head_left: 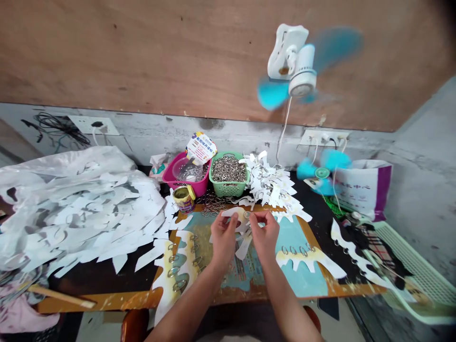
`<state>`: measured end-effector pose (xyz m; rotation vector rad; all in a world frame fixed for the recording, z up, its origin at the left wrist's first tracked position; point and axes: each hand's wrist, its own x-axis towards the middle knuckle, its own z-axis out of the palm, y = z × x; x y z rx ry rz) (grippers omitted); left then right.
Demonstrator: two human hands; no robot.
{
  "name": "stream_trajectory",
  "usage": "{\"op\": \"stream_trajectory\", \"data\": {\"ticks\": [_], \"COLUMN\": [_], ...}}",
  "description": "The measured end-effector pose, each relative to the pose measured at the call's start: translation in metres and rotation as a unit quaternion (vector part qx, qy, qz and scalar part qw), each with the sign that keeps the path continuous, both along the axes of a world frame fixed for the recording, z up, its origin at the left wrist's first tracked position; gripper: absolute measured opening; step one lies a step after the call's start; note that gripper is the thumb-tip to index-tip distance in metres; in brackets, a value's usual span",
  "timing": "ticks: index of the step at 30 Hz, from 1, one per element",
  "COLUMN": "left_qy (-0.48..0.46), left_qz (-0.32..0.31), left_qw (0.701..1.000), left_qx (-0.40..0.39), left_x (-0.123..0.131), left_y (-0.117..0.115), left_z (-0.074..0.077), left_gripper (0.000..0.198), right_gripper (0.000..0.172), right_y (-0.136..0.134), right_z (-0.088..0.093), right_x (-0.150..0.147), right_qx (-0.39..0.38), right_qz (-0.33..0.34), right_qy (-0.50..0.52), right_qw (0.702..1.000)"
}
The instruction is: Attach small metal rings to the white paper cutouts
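My left hand (223, 237) and my right hand (264, 235) meet above a painted wooden board (306, 247), both pinching a white die-cut paper strip (237, 216). A small metal ring (247, 215) sits on the strip between my fingertips. Other white strips with metal rings threaded along their edges (176, 270) lie on the board to the left of my hands, and one more (302, 256) lies to the right. Just beyond my hands, loose metal rings (212, 205) form a tangled heap.
A green basket of metal rings (228, 173) stands beside a pink basket (185, 178) and a yellow can (184, 198). White paper cut-outs are heaped on plastic (78, 209) at left. A spinning clip-on fan (295, 66) hangs above; another fan (322, 172) and a bag (363, 187) stand at right.
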<state>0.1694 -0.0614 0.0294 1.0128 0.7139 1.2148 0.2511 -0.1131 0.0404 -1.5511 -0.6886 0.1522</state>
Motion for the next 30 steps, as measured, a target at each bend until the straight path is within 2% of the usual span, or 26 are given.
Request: {"op": "stream_trajectory", "data": {"ticks": [8,11,14,17,19,22,27,30], "left_qy": [-0.043,-0.044,-0.021,-0.003,0.002,0.014,0.035,0.035], "left_qz": [0.016,0.012,0.004,-0.022,-0.031,-0.023,-0.006,-0.011], "left_qw": [0.994,0.993,0.995,0.997,0.998,0.999,0.999,0.999], "left_qx": [-0.097,-0.106,-0.096,-0.072,-0.053,-0.022,-0.003,0.001], "left_x": [0.003,0.001,-0.002,-0.004,-0.006,-0.007,-0.01,-0.01], "left_y": [0.002,0.004,0.004,0.003,0.001,-0.001,-0.004,-0.005], "left_z": [-0.002,-0.002,0.001,0.005,0.007,0.008,0.008,0.008], "left_gripper": [0.037,0.037,0.036,0.034,0.032,0.03,0.031,0.031], "right_gripper": [0.022,0.022,0.022,0.026,0.021,0.021,0.02,0.017], "right_y": [-0.008,-0.013,-0.014,-0.011,-0.008,-0.006,-0.012,-0.015], "right_z": [-0.022,-0.023,-0.017,-0.007,-0.001,0.003,-0.002,-0.005], "right_x": [-0.011,-0.006,0.004,0.011,0.014,0.012,0.006,0.003], "right_qx": [-0.007,-0.006,0.02,0.045,0.04,0.013,-0.027,-0.021], "right_qz": [0.005,-0.026,-0.011,0.09,0.123,0.106,0.093,0.078], "right_qy": [-0.033,-0.075,-0.047,0.026,0.024,-0.014,-0.045,-0.055], "right_qw": [0.999,0.997,0.999,0.995,0.991,0.994,0.994,0.995]}}
